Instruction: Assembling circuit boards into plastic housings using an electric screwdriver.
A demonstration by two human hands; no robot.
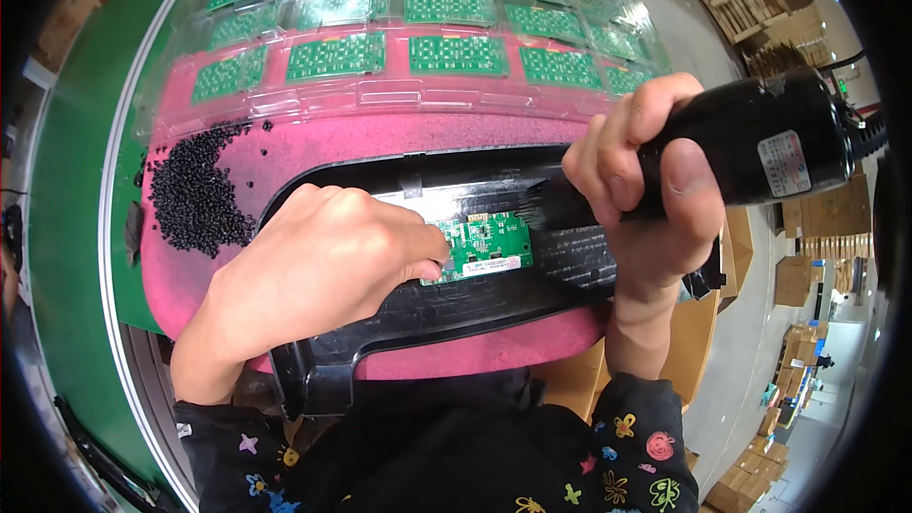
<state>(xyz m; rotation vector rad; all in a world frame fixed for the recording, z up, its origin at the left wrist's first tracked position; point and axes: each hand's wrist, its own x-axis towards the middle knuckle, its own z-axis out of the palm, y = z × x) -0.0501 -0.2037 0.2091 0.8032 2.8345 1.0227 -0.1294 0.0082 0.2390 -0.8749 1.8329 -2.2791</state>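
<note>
Left hand (pixel 313 266) lay curled, palm down, on a black plastic panel (pixel 475 309), fingertips pressing the left edge of a small green circuit board (pixel 484 245) seated in it. Right hand (pixel 646 190) was closed around a black power screwdriver (pixel 750 142), tip just right of the board. Panel rested on a pink mat (pixel 313 147). Black screws (pixel 195 195) were heaped at left; clear trays of green boards (pixel 427 28) lay behind.

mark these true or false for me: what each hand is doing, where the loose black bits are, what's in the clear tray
1. The right hand holds a black power tool. True.
2. The left hand lies flat on the pink mat. False: its fingers press a green circuit board on the black plastic panel.
3. Black pellets are heaped left of the panel. True.
4. The clear tray holds red boards. False: green ones.
</note>
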